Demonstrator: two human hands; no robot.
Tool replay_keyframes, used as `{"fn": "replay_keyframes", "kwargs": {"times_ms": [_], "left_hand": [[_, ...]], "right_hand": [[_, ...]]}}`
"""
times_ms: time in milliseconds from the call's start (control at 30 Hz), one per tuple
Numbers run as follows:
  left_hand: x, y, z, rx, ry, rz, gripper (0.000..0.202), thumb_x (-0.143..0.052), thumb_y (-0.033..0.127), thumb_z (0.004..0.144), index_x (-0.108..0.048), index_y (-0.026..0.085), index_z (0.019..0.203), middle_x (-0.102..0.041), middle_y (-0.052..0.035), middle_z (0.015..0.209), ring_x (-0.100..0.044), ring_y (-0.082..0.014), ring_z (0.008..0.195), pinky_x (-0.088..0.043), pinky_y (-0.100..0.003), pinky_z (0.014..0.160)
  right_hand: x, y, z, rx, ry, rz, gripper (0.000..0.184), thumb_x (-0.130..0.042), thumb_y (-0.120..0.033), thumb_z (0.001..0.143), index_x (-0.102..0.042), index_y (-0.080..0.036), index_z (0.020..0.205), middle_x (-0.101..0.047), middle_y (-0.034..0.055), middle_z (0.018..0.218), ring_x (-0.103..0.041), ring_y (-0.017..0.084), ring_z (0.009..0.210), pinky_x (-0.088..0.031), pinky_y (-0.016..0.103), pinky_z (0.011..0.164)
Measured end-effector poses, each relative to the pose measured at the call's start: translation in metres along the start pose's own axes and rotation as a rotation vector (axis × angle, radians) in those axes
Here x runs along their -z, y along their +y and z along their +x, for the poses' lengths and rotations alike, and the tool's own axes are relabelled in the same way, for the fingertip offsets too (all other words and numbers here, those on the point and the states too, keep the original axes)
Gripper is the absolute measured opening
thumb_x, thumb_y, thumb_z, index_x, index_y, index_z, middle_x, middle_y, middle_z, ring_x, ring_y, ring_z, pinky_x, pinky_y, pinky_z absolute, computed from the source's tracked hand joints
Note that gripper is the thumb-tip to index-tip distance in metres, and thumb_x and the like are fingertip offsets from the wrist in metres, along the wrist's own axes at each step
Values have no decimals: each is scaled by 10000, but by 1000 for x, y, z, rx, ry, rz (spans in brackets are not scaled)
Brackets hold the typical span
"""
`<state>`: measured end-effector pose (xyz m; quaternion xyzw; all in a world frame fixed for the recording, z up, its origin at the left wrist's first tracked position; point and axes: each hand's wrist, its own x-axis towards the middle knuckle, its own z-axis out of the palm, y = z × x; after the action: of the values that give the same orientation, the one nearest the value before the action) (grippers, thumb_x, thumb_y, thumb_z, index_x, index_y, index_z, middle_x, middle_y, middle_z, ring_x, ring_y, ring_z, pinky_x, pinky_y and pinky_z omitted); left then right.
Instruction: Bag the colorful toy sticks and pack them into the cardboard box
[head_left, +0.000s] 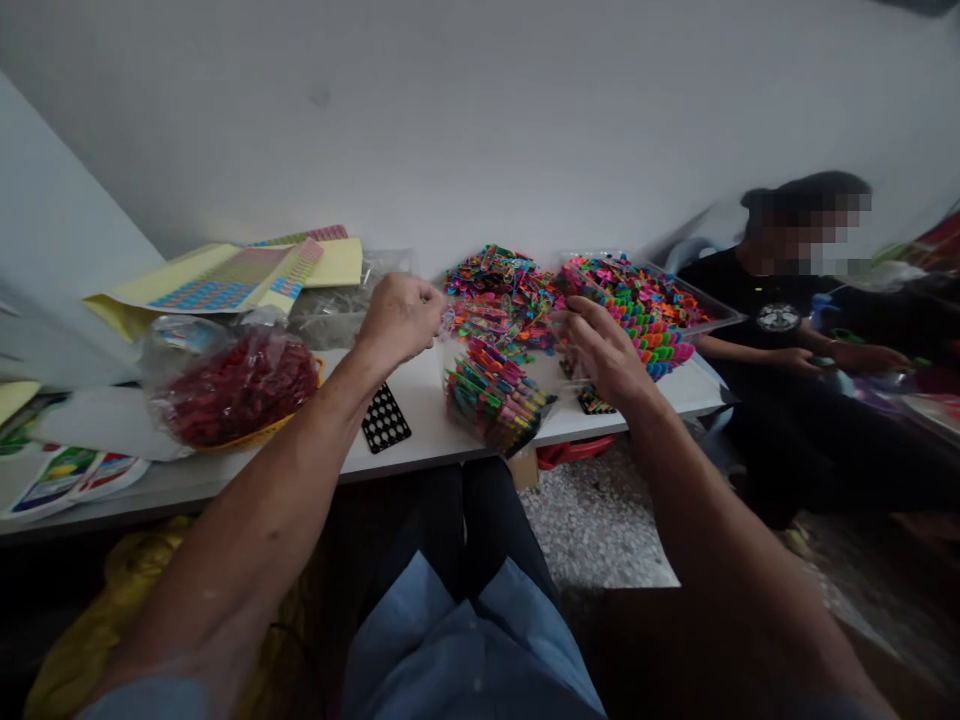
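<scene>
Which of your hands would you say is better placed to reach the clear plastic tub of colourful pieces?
Probably your right hand: it is open just before the clear plastic tub, while your left hand sits further off, with the clear bag of pieces between.

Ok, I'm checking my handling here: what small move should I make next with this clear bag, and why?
Probably gather the bag's mouth closed. Your left hand seems to be at its top edge and your right hand beside it, while the colourful pieces already fill it. It also sits near the table's edge, so a firm hold seems wise.
</scene>
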<state>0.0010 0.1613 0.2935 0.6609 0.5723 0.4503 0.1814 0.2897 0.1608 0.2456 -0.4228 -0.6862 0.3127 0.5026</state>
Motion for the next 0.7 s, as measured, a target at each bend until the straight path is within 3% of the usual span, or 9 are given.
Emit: {"fn": "replay_keyframes", "kwargs": {"times_ms": [67,133,233,367,433,467,533,600,700], "left_hand": [[-4,1,7,-3,-8,12,211,-561,237,791,-711,126,695,-580,-28,494,-534,-137,433,-349,-209,410],[-7,2,14,-11,-19,17,213,-556,235,798,-703,127,686,-583,-30,501,-536,-131,456,-353,-201,421],[-13,4,21,-14,-35,10,213,-549,245,804,-711,137,716,-589,-22,500,-534,-127,454,-343,-197,415],[-21,7,25,-22,-57,-26,212,-544,231,797,-715,143,709,-582,-10,477,-524,-123,412,-341,-205,399],[-24,8,25,-27,-53,-57,208,-559,234,798,-713,143,690,-570,-7,463,-519,-121,399,-343,-209,398],[-24,7,25,-26,-55,-78,206,-573,248,802,-714,144,693,-566,-6,461,-514,-119,393,-345,-210,397],[-21,1,23,-13,-82,-142,218,-606,305,820,-721,140,737,-580,-10,487,-506,-113,389,-355,-215,398],[-14,-11,21,-3,-135,-255,283,-637,395,834,-731,131,876,-637,-34,577,-543,-123,433,-399,-225,422],[-3,-39,14,-49,-330,-456,641,-770,464,742,-622,156,1284,-729,-144,1025,-701,-235,853,-560,-308,652]], "right_hand": [[3,12,-32,-21,-100,3,1102,-743,-759,683,-220,-351,1563,-439,119,1527,-493,317,1346,-460,481,1043],[3,18,-66,-22,-170,-104,1399,-845,-744,532,-39,-334,1598,-294,162,1606,-353,370,1447,-335,579,1138],[-8,17,-103,24,-147,-147,1477,-828,-775,499,64,-342,1594,-181,164,1645,-233,382,1499,-258,616,1174],[-41,13,-111,-13,63,-237,1529,-910,-657,490,77,-295,1600,-158,177,1646,-196,396,1506,-205,615,1198],[-60,15,-104,-74,173,-204,1448,-916,-605,546,14,-283,1609,-243,178,1619,-282,391,1473,-287,585,1174],[-67,17,-99,-98,219,-185,1317,-890,-584,616,-81,-281,1610,-333,171,1581,-357,377,1435,-337,561,1152],[-77,21,-92,-102,273,-167,849,-763,-556,800,-408,-269,1516,-544,135,1426,-512,336,1311,-403,509,1108],[-79,25,-85,-82,278,-146,435,-599,-533,931,-681,-252,1253,-682,87,1222,-611,296,1163,-439,470,1068],[-71,29,-73,-157,307,11,415,-510,-558,964,-760,-235,1038,-741,44,1019,-669,262,979,-520,409,928]]}}
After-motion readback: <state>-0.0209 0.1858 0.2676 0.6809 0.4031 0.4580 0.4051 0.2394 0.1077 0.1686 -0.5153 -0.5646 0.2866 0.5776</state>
